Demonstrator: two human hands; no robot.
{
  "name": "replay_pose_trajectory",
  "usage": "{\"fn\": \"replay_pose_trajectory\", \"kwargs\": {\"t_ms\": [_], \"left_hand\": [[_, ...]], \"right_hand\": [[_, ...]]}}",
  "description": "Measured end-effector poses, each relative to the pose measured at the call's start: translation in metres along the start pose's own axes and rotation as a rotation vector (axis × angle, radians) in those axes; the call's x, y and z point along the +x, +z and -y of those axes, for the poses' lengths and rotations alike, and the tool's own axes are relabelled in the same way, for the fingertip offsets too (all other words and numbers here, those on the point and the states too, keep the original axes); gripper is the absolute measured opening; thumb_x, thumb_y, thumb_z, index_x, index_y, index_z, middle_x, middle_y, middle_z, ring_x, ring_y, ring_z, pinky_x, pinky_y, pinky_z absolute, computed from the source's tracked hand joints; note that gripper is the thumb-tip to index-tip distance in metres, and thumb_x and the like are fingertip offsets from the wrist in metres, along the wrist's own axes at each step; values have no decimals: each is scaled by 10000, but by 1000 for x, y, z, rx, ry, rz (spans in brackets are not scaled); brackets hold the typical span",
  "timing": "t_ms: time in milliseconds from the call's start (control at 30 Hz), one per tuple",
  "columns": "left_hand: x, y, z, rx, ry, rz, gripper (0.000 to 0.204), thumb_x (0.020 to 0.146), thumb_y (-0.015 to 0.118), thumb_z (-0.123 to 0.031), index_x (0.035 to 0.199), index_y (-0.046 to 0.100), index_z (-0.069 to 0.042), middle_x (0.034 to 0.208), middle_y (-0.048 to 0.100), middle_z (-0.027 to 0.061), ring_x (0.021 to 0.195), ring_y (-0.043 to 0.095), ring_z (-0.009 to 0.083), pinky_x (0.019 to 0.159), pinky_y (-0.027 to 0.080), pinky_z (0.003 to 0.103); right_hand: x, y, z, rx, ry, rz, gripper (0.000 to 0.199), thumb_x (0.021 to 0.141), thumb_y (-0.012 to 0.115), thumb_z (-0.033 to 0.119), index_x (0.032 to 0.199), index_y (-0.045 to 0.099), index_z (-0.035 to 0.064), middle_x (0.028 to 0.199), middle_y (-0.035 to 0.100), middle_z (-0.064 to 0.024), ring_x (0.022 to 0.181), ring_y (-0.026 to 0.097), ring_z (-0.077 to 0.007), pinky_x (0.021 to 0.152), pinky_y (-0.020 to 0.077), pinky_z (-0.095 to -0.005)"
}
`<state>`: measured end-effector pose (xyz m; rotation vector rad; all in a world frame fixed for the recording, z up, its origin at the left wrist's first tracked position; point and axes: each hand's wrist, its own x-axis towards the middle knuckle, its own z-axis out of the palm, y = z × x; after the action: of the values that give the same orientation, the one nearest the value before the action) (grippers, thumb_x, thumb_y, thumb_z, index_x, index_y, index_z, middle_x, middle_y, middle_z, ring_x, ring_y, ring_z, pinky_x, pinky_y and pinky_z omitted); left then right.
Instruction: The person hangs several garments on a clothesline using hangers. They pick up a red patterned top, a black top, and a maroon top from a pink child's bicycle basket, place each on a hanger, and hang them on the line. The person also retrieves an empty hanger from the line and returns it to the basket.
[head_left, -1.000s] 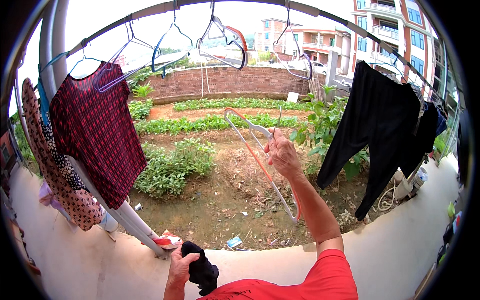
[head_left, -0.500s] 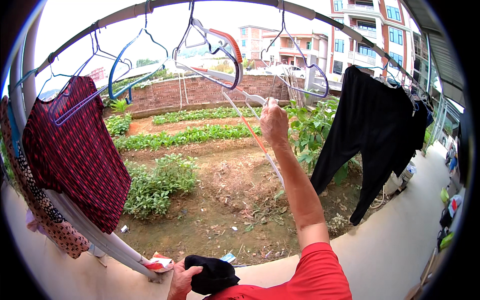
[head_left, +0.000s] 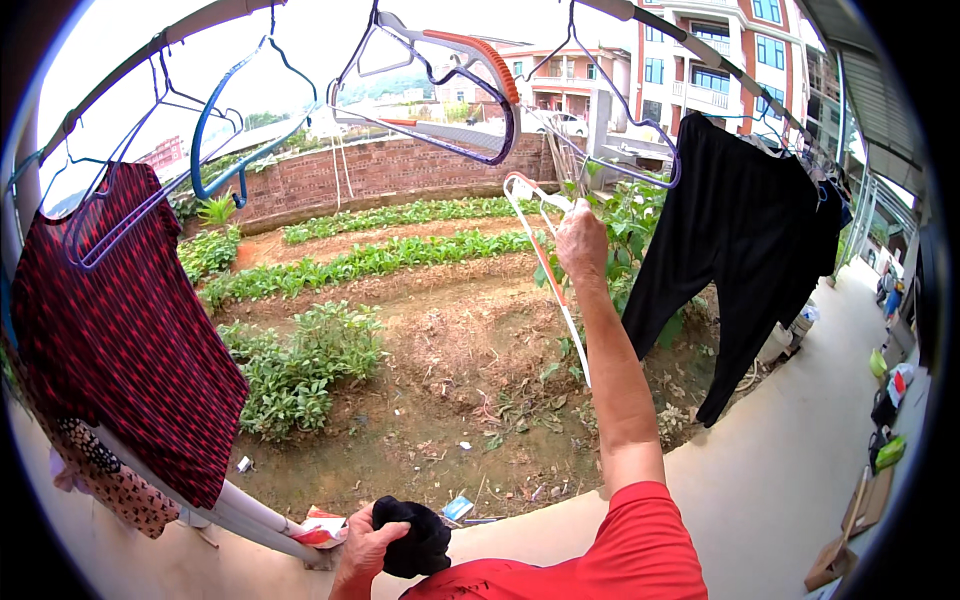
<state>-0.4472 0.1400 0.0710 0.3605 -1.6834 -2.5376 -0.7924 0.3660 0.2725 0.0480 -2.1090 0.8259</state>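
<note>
Head view shows my right hand (head_left: pixel 582 243) raised at arm's length, fingers curled tight around a white hanger (head_left: pixel 548 262) with an orange edge. I grip it near its top, and its long side runs down past my forearm. The hanger sits just below the rail (head_left: pixel 700 50) that arches overhead, close to a purple hanger (head_left: pixel 610 150) hooked there, though I cannot tell whether the two touch. My left hand (head_left: pixel 362 548) is low by my chest, fingers wrapped around a bunched black cloth (head_left: pixel 415 538), which rests against my red sleeve (head_left: pixel 610 555). Just left of that hand a red and white packet (head_left: pixel 322 528) lies on the ledge (head_left: pixel 180 560). More hangers hook over the rail: a blue one (head_left: pixel 222 130) and a grey one with an orange pad (head_left: pixel 470 60), both bare. A dark red patterned shirt (head_left: pixel 120 330) hangs at the far left, with a spotted garment (head_left: pixel 115 480) lower behind it. Black trousers (head_left: pixel 735 250) hang to the right of my raised arm, well apart from my hand. Beyond the ledge lie a dirt plot with rows of green plants (head_left: pixel 370 262), a brick wall (head_left: pixel 400 165) and buildings (head_left: pixel 740 60). Bags and a box (head_left: pixel 832 565) sit along the walkway at the right.
</note>
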Motion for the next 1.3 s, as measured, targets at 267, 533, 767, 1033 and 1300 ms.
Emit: {"fn": "replay_pose_trajectory", "kwargs": {"t_ms": [267, 533, 767, 1033, 1300], "left_hand": [[14, 18, -36, -3, 76, 25, 153, 715, 614, 41, 843, 569, -30, 782, 617, 21, 692, 582, 105, 665, 491, 249], [13, 22, -75, -139, 106, 80, 253, 657, 546, 32, 905, 566, -16, 814, 620, 51, 723, 597, 132, 708, 500, 270], [-20, 32, -93, -39, 159, 113, 310, 629, 513, -10, 930, 584, 8, 811, 628, 55, 739, 603, 145, 726, 489, 258], [-72, 16, -96, 22, 227, -54, 320, 619, 506, 9, 916, 626, 6, 846, 652, 67, 772, 616, 145, 756, 484, 258], [-135, -107, -62, 1146, 471, -1034, 144, 735, 549, 31, 801, 638, -61, 752, 627, -20, 651, 543, 80, 619, 425, 230]], "right_hand": [[-35, -31, 6, -450, -338, -155, 449, 782, 622, 216, 1145, 463, 4, 1043, 516, -167, 973, 553, -308, 775, 491, -396], [-194, -64, 16, 553, -748, 662, 519, 732, 662, 144, 1212, 481, 66, 1181, 494, -139, 1128, 451, -309, 949, 374, -396], [-327, 45, -38, 653, -459, 1374, 770, 716, 684, 379, 1342, 334, 101, 1344, 368, -155, 1223, 374, -280, 1006, 338, -386], [-371, 90, -61, 866, -1, 1502, 225, 692, 537, 52, 901, 591, -10, 680, 591, -87, 645, 564, -180, 601, 445, -319], [-242, 61, -53, 531, -182, 758, 189, 679, 414, 0, 827, 522, 49, 735, 582, -211, 744, 592, -364, 674, 447, -395]]}}
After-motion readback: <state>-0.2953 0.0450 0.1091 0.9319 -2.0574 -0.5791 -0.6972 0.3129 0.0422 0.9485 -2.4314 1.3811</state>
